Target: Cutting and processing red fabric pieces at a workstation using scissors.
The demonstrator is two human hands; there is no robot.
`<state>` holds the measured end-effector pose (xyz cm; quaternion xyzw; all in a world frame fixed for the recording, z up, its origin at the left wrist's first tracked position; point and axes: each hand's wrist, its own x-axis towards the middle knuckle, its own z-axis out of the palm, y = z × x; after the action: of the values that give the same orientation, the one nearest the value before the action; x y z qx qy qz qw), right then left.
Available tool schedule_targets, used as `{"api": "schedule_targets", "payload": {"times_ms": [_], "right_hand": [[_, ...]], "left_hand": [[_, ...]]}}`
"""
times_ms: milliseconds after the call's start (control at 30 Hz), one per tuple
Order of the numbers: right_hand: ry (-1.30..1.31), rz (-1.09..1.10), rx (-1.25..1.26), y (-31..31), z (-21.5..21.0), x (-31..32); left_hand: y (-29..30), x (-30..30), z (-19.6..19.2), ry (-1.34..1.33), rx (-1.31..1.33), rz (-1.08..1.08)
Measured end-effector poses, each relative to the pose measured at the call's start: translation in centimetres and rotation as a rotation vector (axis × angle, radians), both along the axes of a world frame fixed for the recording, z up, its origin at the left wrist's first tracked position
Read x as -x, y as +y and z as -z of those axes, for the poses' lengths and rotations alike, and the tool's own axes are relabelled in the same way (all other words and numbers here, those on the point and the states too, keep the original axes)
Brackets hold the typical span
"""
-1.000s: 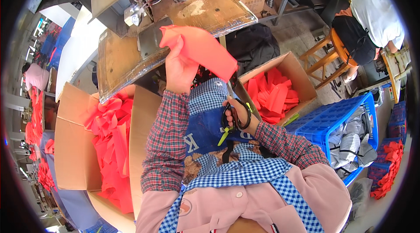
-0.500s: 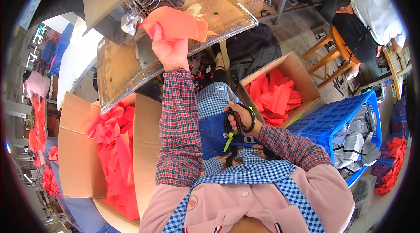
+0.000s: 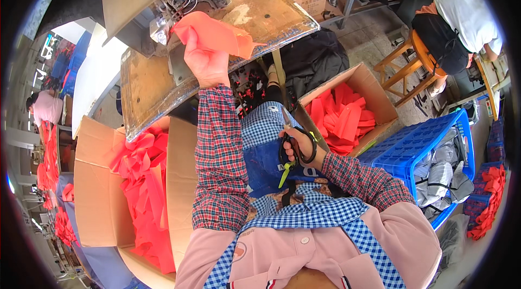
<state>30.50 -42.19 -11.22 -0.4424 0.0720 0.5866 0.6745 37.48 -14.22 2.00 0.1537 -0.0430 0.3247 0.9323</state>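
Note:
My left hand is raised over the near edge of a worn wooden machine table. It grips a flat orange-red fabric piece, which spreads over the fingers and hides most of them. The piece's left edge lies close to the metal needle area of a sewing machine; whether they touch I cannot tell. Lower down, above my checked apron, my right hand is closed round black-handled scissors, blades pointing away from me. A yellow-green strip hangs by the handles.
Cardboard boxes with red fabric pieces stand left and right of my lap. A blue plastic crate holding grey bundles is farther right. Beyond it a person sits on a wooden stool. Another person is far left.
My left hand has shifted slightly left with the fabric piece, toward the machine's needle area. My right hand and the scissors have stayed almost still.

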Motion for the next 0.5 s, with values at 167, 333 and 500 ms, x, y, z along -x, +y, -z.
{"api": "schedule_targets", "payload": {"times_ms": [167, 333, 500], "right_hand": [[0.020, -0.007, -0.017, 0.0, 0.2, 0.1], [0.013, 0.001, -0.004, 0.0, 0.2, 0.0], [0.005, -0.004, 0.004, 0.0, 0.0, -0.1]], "left_hand": [[1.7, 0.0, 0.7, -0.072, -0.028, 0.096], [1.4, -0.3, 0.3, -0.128, -0.004, 0.134], [0.6, -0.2, -0.6, -0.145, -0.042, 0.116]]}}
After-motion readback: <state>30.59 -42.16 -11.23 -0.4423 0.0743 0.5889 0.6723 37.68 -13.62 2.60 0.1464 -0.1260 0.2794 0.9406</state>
